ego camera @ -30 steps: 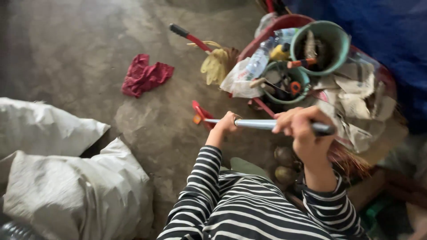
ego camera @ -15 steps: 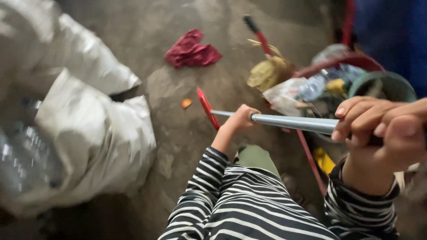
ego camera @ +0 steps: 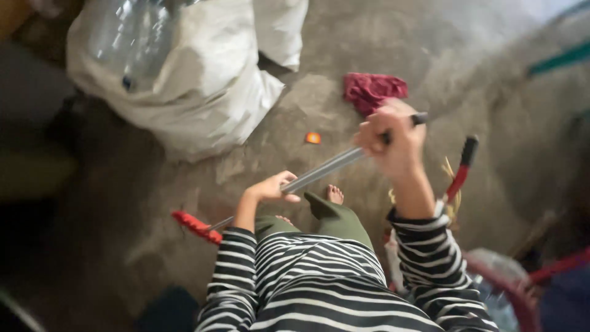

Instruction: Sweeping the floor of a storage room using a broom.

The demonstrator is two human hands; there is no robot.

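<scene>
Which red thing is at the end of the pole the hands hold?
The red head low on the left, fixed to the metal pole. The red cloth and red-handled tool lie apart on the floor.

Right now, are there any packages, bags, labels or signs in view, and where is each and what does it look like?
White sack: upper left on the floor, bulging and crumpled, clear plastic bottles showing at its open top.
Second white sack: just behind it at the top edge, only part in view.
No labels, signs or screens visible.

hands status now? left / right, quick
Left hand: closed around the metal pole, low on the shaft.
Right hand: closed on the same pole, at its dark upper end.
</scene>
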